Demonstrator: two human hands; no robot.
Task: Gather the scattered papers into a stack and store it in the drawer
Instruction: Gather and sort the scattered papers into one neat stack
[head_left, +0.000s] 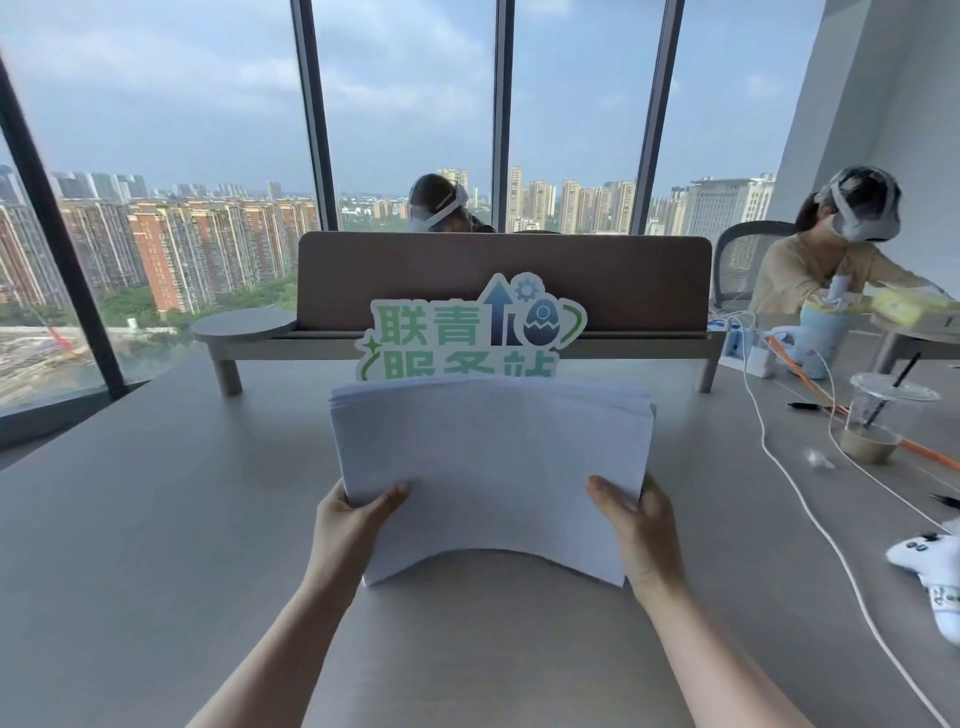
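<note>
A thick stack of white papers (493, 457) is held up above the grey table (130, 545), bowed so its near edge arches upward. My left hand (350, 525) grips the stack's left side, thumb on top and fingers underneath. My right hand (636, 525) grips the right side the same way. The sheets look gathered, with the far edges slightly fanned. No drawer is in view.
A cut-out sign with green characters (472, 327) stands behind the stack, before a brown divider shelf (509, 275). On the right lie white cables (810, 519), a plastic cup with a straw (878, 415) and a white controller (930, 566). Two people wearing headsets sit beyond.
</note>
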